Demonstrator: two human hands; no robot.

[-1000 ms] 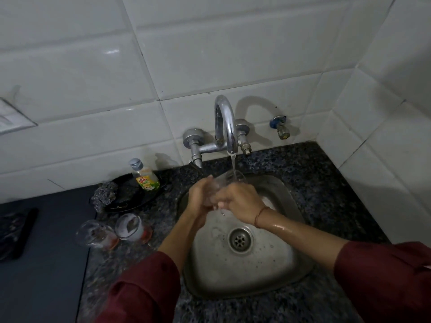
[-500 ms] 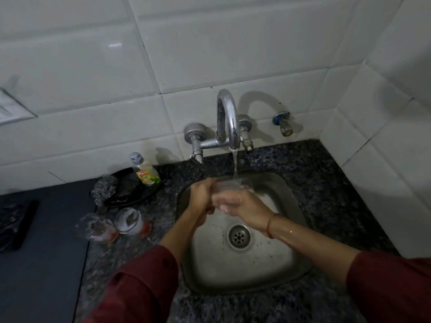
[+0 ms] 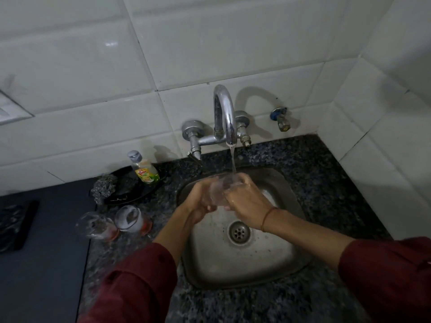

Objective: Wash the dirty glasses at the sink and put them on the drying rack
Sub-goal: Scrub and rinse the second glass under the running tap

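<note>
Gripping glass (image 3: 219, 191), mouth up, under tap (image 3: 225, 108).

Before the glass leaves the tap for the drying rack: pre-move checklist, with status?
1. Grip: left hand and right hand both hold the glass: ok.
2. Rinse: water from the tap lands on the glass over the sink: ok.
3. Glass clean: cannot tell, blurred between the hands.
4. Drying rack located: cannot tell, not in view.
5. All glasses washed: not ok, two dirty glasses wait on the counter left of the sink.
</note>
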